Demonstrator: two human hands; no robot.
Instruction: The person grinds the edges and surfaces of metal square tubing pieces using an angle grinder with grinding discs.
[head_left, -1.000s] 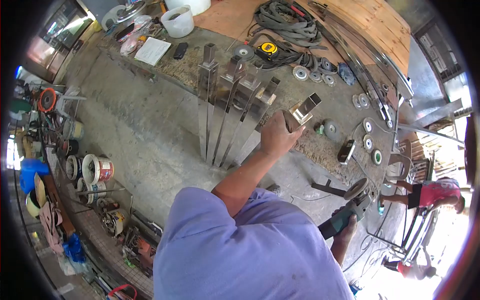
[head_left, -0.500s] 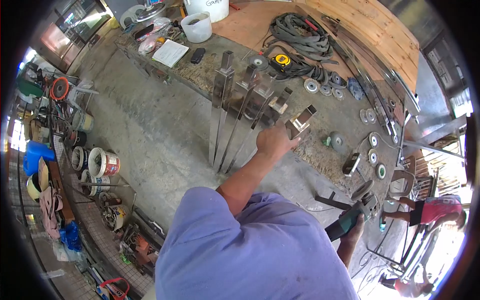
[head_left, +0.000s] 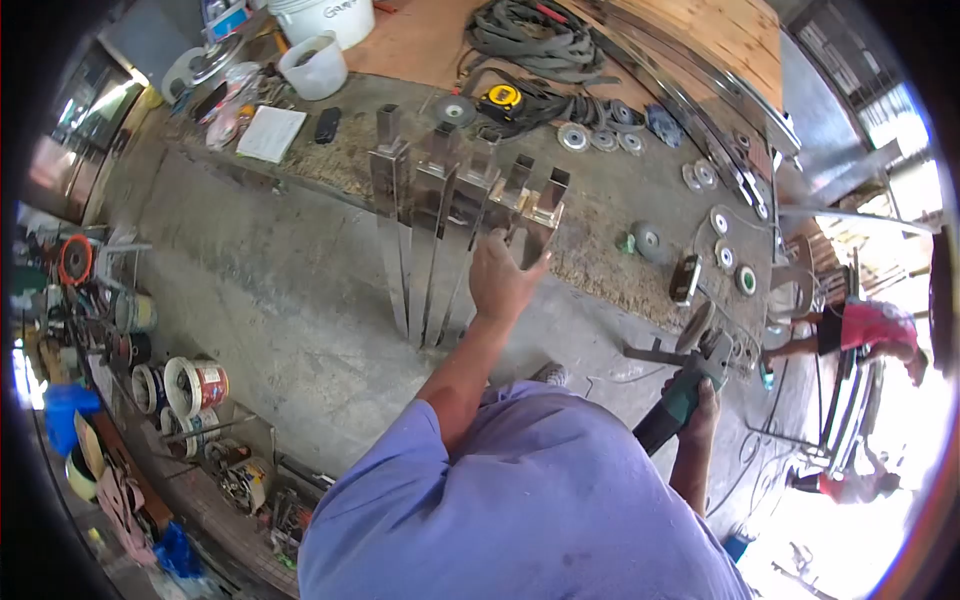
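Several square metal posts (head_left: 388, 180) lean in a row along the front edge of the workbench, each with a narrower tube stub on top. My left hand (head_left: 502, 278) is closed round the rightmost metal post (head_left: 545, 215), just below its stub. Low on the right, my right hand (head_left: 705, 410) grips the green and black body of an angle grinder (head_left: 680, 400). The grinder's disc (head_left: 697, 326) and side handle (head_left: 655, 353) point toward the bench, away from the posts.
On the workbench (head_left: 620, 280) lie several grinding discs (head_left: 573, 137), a yellow tape measure (head_left: 503, 97), coiled dark straps (head_left: 530, 45), a notebook (head_left: 271, 134) and a phone (head_left: 327, 125). Buckets (head_left: 195, 387) and tools line the left. Another person (head_left: 875, 335) bends over at the right.
The rightmost post has moved left, close against the others, with my left hand on it. My right hand still holds the grinder. The view has shifted right.
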